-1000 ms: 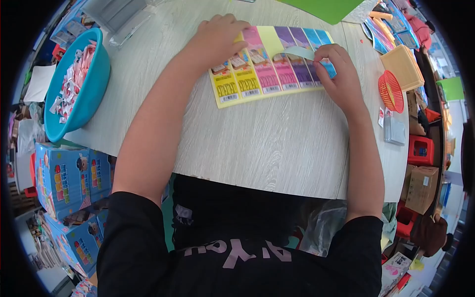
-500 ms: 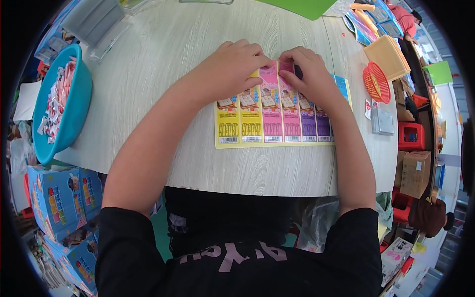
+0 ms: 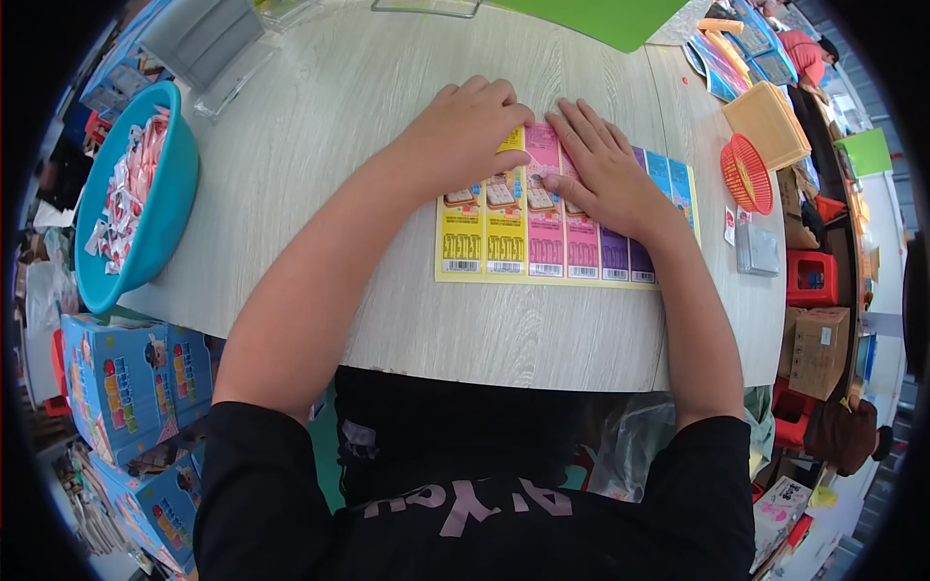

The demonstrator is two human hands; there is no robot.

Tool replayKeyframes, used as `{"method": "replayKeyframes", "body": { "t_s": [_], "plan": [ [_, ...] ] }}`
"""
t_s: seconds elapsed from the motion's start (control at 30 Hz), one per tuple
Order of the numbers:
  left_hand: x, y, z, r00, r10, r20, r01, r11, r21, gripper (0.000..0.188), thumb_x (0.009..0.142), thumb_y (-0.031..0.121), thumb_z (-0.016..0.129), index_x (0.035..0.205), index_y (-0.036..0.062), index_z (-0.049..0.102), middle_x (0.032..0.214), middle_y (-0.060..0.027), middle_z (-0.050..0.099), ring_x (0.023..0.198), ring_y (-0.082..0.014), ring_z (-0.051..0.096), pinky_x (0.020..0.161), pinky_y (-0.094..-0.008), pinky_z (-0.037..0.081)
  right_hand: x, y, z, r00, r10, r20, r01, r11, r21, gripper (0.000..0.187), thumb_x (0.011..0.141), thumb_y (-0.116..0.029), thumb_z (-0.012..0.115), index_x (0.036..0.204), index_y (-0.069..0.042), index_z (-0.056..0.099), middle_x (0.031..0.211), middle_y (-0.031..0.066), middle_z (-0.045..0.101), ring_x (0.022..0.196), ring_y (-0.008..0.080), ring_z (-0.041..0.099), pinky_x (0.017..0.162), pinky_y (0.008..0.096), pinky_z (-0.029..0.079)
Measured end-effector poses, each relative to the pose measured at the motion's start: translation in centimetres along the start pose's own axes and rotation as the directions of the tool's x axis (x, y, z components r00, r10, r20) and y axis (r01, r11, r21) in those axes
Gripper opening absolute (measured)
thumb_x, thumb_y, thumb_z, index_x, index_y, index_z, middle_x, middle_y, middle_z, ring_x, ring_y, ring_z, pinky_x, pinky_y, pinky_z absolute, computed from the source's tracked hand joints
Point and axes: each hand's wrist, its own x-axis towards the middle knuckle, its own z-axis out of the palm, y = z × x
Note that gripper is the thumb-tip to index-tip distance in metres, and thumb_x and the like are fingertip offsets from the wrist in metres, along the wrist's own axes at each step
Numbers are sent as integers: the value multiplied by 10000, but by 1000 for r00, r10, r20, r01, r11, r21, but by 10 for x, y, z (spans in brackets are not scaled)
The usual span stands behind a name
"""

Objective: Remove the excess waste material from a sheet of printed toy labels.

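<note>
A sheet of printed label strips (image 3: 564, 273) lies flat on the table in front of me, its strips yellow, pink, purple and blue with barcodes at the near end. My left hand (image 3: 475, 136) is at the sheet's far left part, fingers curled, thumb and forefinger closed on the far end of a yellow strip. Whether a strip is lifted there is hidden. Spread flat over the pink and purple strips is my right hand (image 3: 608, 179), its fingers pointing to the far edge and the thumb stretched toward my left hand.
On the left a blue-green basin (image 3: 182, 184) holds small wrapped packets, above blue printed cartons (image 3: 121, 387). To the right are a red basket (image 3: 746, 174), a tan tray (image 3: 770, 126) and a clear plastic case (image 3: 758, 250). A green board (image 3: 605, 19) lies at the far edge.
My right hand has opened from a curled grip at the sheet's far edge and now lies flat on it. The left hand keeps its place. The whole view has shifted slightly.
</note>
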Motion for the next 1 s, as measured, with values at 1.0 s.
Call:
{"method": "replayKeyframes", "body": {
  "t_s": [1.0],
  "plan": [
    [5, 7, -14, 969, -162, 185, 206, 946, -251, 315, 840, 256, 794, 1064, 99, 637, 990, -106, 691, 1033, -316, 626, 900, -436, 508, 13, -13, -22, 993, -54, -107, 83, 956, 282, 308, 886, -86, 705, 1191, -57, 671, 1138, 112, 658, 1054, 324, 633, 958, 425, 499]
  ]
}}
